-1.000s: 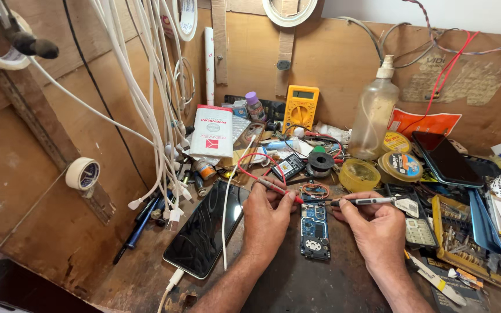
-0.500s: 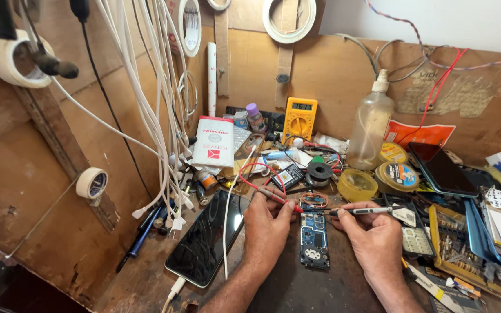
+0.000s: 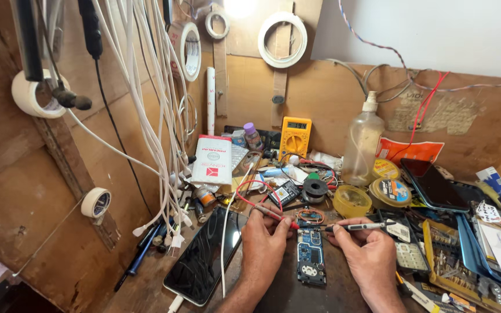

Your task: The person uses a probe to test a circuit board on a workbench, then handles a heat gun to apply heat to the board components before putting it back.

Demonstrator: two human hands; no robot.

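A small blue circuit board [image 3: 311, 255] lies on the bench between my hands. My left hand [image 3: 267, 248] grips a red test probe [image 3: 279, 217], its tip resting at the board's top edge. My right hand [image 3: 369, 258] grips a black test probe [image 3: 359, 226], tip pointing left toward the same top edge. A red lead [image 3: 248, 193] loops up from the left probe toward the yellow multimeter [image 3: 294, 137] standing against the back wall.
A black smartphone [image 3: 204, 262] with a white cable lies left of my left hand. Solder spool [image 3: 315, 188], yellow tins [image 3: 352, 200], a plastic bottle [image 3: 362, 142], parts trays [image 3: 451, 260] and another phone [image 3: 429, 182] crowd the right. White cables [image 3: 156, 116] and tape rolls [image 3: 282, 30] hang on the wooden wall.
The view has tilted upward, so hands and board sit lower in the picture. Both hands keep their probes at the board's top edge with little movement.
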